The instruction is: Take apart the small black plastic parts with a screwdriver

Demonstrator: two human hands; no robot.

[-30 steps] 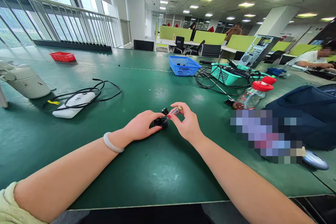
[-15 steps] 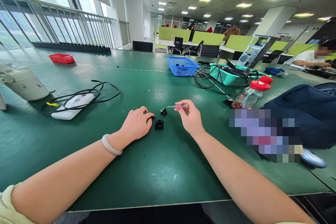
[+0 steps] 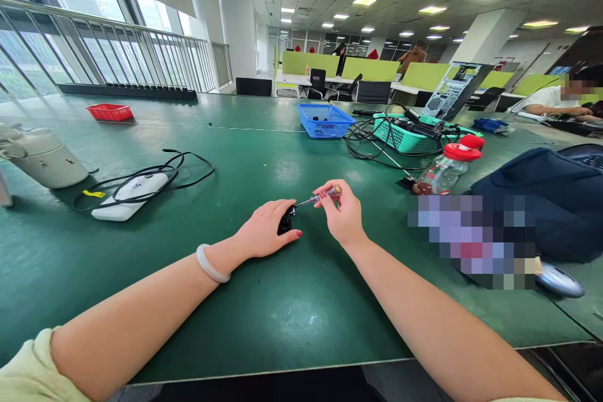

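Note:
Pinched in the fingers of my right hand [image 3: 345, 213] is a small screwdriver [image 3: 325, 196] with a clear handle. Its thin shaft points left, and the tip is at or very near a small black part [image 3: 292, 210]; contact is hard to make out. My left hand [image 3: 266, 229] lies on the table with thumb and fingers apart, around a black plastic piece [image 3: 284, 225]. The palm and fingers partly cover both black pieces, so whether they touch each other is hidden.
Left on the green table [image 3: 188, 314] are a white device [image 3: 127, 198] with black cable, a pale jug [image 3: 47, 157] and a red tray [image 3: 110, 112]. Beyond are blue [image 3: 326, 120] and teal baskets [image 3: 407, 138]. A red-lidded jar [image 3: 443, 169] and dark bag [image 3: 541, 207] stand right.
My left hand has moved right, from beside the black pieces to around them, with its thumb stretched out. The screwdriver has tilted, its tip now lower and farther left.

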